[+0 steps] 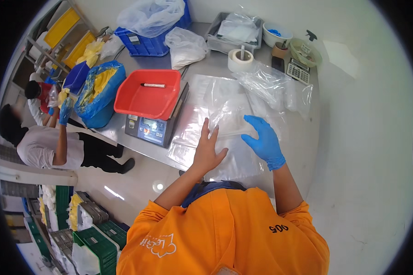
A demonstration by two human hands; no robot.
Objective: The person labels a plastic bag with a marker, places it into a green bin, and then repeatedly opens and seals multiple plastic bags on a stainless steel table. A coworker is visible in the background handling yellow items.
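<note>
My bare left hand (210,149) rests on or just over a stack of clear plastic bags (223,154), its fingers spread. To its right, my right hand (264,142) wears a blue disposable glove, thumb and fingers apart at the right side of the same bags. Neither hand grips anything that I can see. Left of the bags stands a digital weighing scale (153,129) with a lit display. On it sits a red plastic tray (143,101) holding a marker pen (153,85). More crumpled clear bags (275,89) lie beyond my right hand.
A blue-lined tub of yellow material (101,82) stands left. Behind are a blue crate (146,43), a bag of white material (186,48), a grey bin (234,32), tape rolls (240,61) and a calculator (298,71). Two people work at far left; stacked crates (96,244) occupy the floor.
</note>
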